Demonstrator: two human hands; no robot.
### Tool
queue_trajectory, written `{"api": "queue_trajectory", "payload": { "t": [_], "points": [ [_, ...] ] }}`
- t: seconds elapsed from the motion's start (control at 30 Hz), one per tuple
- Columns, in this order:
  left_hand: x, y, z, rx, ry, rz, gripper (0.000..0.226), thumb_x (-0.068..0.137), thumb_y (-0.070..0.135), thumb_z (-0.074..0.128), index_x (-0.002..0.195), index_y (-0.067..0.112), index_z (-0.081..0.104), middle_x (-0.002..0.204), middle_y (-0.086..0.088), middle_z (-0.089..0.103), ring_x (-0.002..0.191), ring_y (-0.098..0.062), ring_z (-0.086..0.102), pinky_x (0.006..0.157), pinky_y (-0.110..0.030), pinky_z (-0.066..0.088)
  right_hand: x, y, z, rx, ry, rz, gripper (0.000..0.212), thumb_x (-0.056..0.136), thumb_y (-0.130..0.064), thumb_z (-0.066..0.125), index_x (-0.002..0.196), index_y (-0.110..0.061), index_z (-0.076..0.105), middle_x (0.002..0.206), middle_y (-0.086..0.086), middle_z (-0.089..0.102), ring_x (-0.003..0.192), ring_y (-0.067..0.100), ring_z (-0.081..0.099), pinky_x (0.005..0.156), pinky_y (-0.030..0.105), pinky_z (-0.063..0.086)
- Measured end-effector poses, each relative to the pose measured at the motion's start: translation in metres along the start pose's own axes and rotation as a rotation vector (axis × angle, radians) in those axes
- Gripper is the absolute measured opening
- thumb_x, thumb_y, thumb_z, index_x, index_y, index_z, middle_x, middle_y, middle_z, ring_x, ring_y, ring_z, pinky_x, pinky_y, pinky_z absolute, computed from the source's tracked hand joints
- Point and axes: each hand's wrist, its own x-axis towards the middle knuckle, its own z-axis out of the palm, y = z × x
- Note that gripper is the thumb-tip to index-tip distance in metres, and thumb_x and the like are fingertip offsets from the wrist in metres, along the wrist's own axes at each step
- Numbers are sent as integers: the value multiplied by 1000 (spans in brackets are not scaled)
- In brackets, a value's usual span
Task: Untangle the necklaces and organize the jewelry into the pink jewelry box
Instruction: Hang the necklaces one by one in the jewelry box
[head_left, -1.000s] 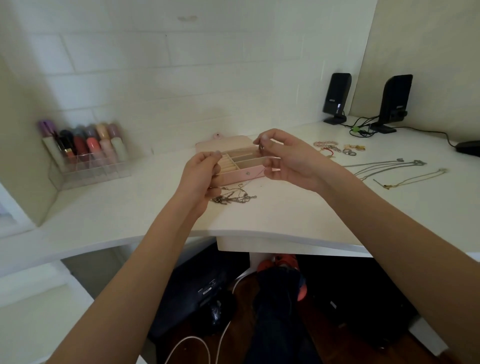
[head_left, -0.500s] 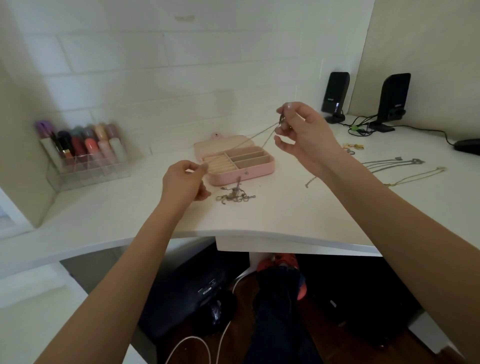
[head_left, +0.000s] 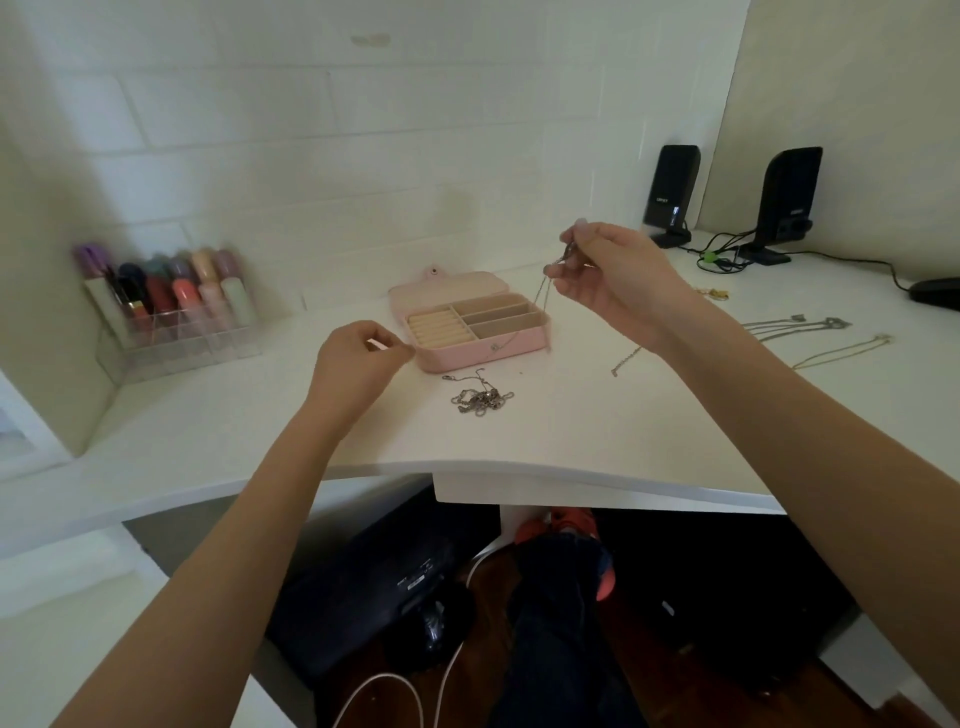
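Necklace (head_left: 540, 291): light, limp; we pinch it in the right hand (head_left: 608, 275) (clasp end, likely).
Left hand (head_left: 358, 358): curled at nine o'clock of the pink jewelry box (head_left: 483, 348); contents unclear.

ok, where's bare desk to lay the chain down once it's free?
Bare desk along the front edge, between the tangled pile and the right forearm. More bare top left of the pink jewelry box, up to the clear organizer. Crowded far right: laid-out necklaces, speakers, cables.

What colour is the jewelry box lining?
Beige lining inside the pink jewelry box, head view.
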Motion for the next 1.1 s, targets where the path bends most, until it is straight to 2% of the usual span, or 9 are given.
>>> {"api": "queue_trajectory", "payload": {
  "t": [0.03,0.1,0.17,0.3,0.43,0.6,0.83,0.93,1.1],
  "points": [
    [-4,3,1,20,-52,32,9,74,28,68,76,21,64,68,2,59,62,-17,50,57,-27,40,-1,0,1,3,-26,23,21,100,-16,45,87,-5,57,65,6,51,64,17,64,61,23,53],
    [-10,8,2,96,-156,76,20,64,39,59,82,30,62,81,7,62,75,-14,55,69,-30,41,-1,-2,4,-32,-86,62,18,99,-14,46,88,-5,58,69,6,55,64,17,65,59,23,53],
    [-14,13,6,169,-164,147,23,63,43,52,82,36,61,95,13,61,91,-11,54,83,-33,37,-2,-3,5,-152,-157,84,17,99,-14,47,90,-7,60,75,6,59,65,15,65,58,22,52],
    [-19,36,16,-294,-190,213,23,88,13,53,92,29,70,100,13,68,97,3,60,87,-19,41,-7,-7,8,-356,-315,108,14,97,-6,49,97,-5,62,81,7,62,65,10,62,64,20,54],
    [-18,54,29,-590,-444,195,25,99,11,43,109,16,65,98,2,74,102,-10,66,92,-23,48,-13,-11,9,-440,-380,98,27,87,0,63,113,-4,57,83,14,65,68,14,65,68,22,56],
    [-21,55,34,-698,-565,119,16,94,10,53,99,11,69,89,-5,75,89,-15,71,78,-22,55,-16,-17,6,-590,-389,49,20,80,-3,72,98,2,64,85,17,71,75,20,69,69,24,56],
    [-22,53,31,-646,-503,35,5,87,10,64,89,11,68,83,-6,75,76,-17,72,69,-25,57,-17,-14,8,-803,-358,-67,18,82,5,67,98,-2,68,82,14,69,73,21,67,71,23,58],
    [-23,51,31,-612,-488,52,5,88,13,64,88,11,69,81,-5,74,71,-16,71,69,-27,58,-18,-12,10,-846,-343,-100,11,83,3,66,91,-4,70,85,21,69,73,19,67,72,23,59],
    [-25,51,33,-521,-446,154,15,91,20,61,81,21,73,73,0,72,53,-9,58,56,-19,50,-19,-9,6,-871,-350,-89,16,91,-2,58,102,-1,70,85,14,67,67,7,63,70,21,58]
  ]
}}
